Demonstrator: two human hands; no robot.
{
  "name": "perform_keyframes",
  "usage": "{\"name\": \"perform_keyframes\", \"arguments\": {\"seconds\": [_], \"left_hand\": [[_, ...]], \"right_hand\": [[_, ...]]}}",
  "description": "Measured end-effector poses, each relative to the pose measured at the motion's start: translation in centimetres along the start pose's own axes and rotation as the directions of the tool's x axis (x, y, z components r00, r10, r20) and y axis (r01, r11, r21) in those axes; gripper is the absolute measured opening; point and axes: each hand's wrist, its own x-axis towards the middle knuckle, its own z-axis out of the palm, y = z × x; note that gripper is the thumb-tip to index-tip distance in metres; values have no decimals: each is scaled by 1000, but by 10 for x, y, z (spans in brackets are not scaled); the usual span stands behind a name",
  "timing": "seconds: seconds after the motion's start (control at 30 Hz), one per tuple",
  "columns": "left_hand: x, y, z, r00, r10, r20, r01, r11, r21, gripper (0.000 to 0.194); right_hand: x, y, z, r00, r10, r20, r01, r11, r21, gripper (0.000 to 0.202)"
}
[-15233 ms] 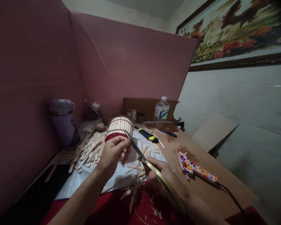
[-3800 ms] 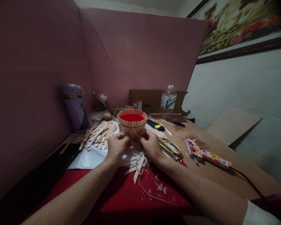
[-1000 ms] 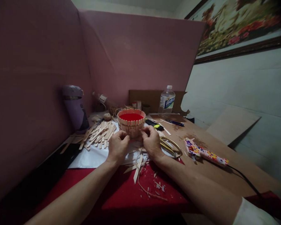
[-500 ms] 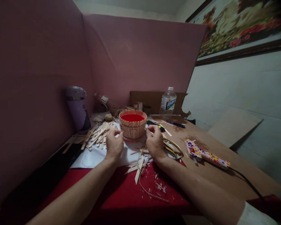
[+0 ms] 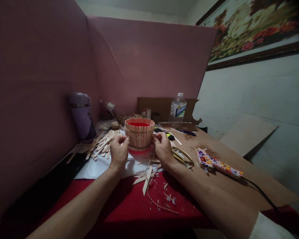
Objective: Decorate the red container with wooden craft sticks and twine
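A round basket (image 5: pixel 139 138) of upright popsicle sticks, with a bright red inside, is between my two hands. A twine band runs below its scalloped top, and a small arch of sticks shows on its front. At its left side, my left hand (image 5: pixel 119 151) is closed in a pinch, thumb and fingertips against the wall. My right hand (image 5: pixel 163 147) pinches at the right side; its fingertips are partly hidden. Loose popsicle sticks (image 5: pixel 103 144) lie heaped left of my left hand. Gold-handled scissors (image 5: pixel 183 156) rest beside my right wrist.
A glue gun (image 5: pixel 218 162) with a flowered cover and black cord lies at right. Behind stand a clear bottle (image 5: pixel 178 109) and a purple flask (image 5: pixel 82 116). A blue pen (image 5: pixel 188 132), a twine ball (image 5: pixel 115 125), cut stick pieces (image 5: pixel 147 179) and scraps lie about.
The basket has tipped and turned slightly between my hands, so less of its red inside and more of the arch on its front shows. Both hands moved slightly with it.
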Motion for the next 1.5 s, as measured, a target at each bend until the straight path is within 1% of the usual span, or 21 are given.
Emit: {"name": "perform_keyframes", "arguments": {"seconds": [0.1,0.23,0.37,0.47,0.63,0.8,0.97,1.07,1.37,1.5], "left_hand": [[-1,8,-2,998,45,32,-45,999,-4,16],[-2,16,-2,994,106,13,-106,994,-17,14],[-2,18,-3,985,174,9,-174,985,-10,14],[-1,18,-4,982,190,20,-190,982,-14,14],[-2,18,-4,982,185,33,-184,982,-38,13],[-5,24,-3,983,179,35,-179,984,4,13],[-8,29,-3,987,153,55,-150,988,-46,12],[-7,27,-3,986,158,54,-155,986,-58,12],[-4,24,-3,993,109,51,-100,983,-154,18],[-3,22,-3,994,108,34,-103,986,-134,19]], "right_hand": [[-1,-4,-3,1000,-24,-5,24,1000,21,13],[-2,-10,-7,999,-42,-10,42,999,29,15],[-4,-14,-9,996,-92,-22,92,996,15,10],[-4,-14,-10,995,-99,-31,99,995,4,9],[-4,-12,-8,996,-87,-35,88,996,0,12],[-6,-13,-6,996,-82,-45,83,997,8,12],[-8,-13,-6,996,-79,-50,79,997,12,12],[-6,-11,-6,996,-76,-54,78,997,25,13],[-2,-11,-7,997,-59,-51,63,995,72,13],[-3,-12,-7,998,-50,-40,53,995,80,15]]}}
